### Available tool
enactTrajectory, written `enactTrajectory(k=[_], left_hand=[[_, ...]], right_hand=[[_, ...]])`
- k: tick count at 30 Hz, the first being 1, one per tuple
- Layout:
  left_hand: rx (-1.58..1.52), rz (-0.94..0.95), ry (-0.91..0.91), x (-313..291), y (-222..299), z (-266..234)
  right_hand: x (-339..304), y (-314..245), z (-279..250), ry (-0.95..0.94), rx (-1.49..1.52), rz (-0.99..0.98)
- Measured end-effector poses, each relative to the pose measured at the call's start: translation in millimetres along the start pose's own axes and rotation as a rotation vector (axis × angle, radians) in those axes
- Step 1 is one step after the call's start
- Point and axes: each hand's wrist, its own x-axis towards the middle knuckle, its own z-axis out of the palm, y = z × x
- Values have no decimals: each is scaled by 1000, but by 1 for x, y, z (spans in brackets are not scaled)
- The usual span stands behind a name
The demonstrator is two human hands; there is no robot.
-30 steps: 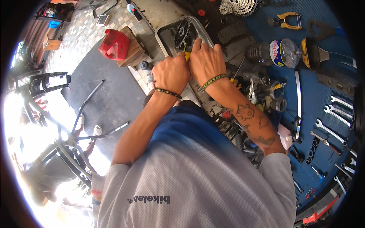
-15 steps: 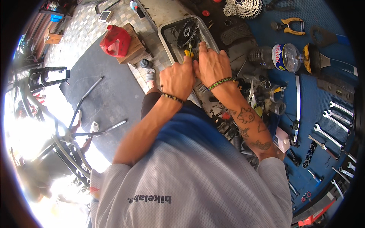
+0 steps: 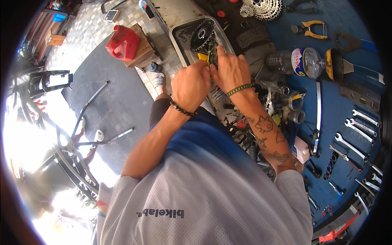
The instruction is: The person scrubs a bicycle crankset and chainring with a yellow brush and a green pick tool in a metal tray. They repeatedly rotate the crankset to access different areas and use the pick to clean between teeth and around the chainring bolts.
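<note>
My two hands come together over the near end of a metal tray [image 3: 176,45] of dark, wet parts. My left hand [image 3: 191,85] is closed, its fingertips hidden under the knuckles. My right hand [image 3: 232,72] meets it at the thumb, its fingers curled and pressed together. A yellow piece [image 3: 202,56] and a thin yellow-green piece [image 3: 210,52] show just beyond the fingertips; which hand holds them, if either, I cannot tell. In the tray's far part lies a black toothed chainring [image 3: 202,36].
A red jerrycan [image 3: 123,43] stands on a wooden box [image 3: 143,51] to the left. On the blue mat at right lie a cassette [image 3: 261,8], yellow-handled pliers [image 3: 315,29], a cut plastic bottle [image 3: 306,62] and several wrenches [image 3: 352,147]. A bike frame [image 3: 49,120] stands far left.
My left hand has turned slightly and lowered a little. The right hand has shifted slightly right, and more of the yellow-green piece shows between the hands.
</note>
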Motion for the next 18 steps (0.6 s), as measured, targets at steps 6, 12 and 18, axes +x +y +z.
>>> enactTrajectory(k=[6,12,18], left_hand=[[-1201,-735,-202,30,4,6],[-564,-262,-106,1,-6,12],[-50,-97,-3,2,-5,18]], right_hand=[[-4,3,1,-17,55,10],[-4,6,3,1,61,19],[-1,9,6,22,11,12]])
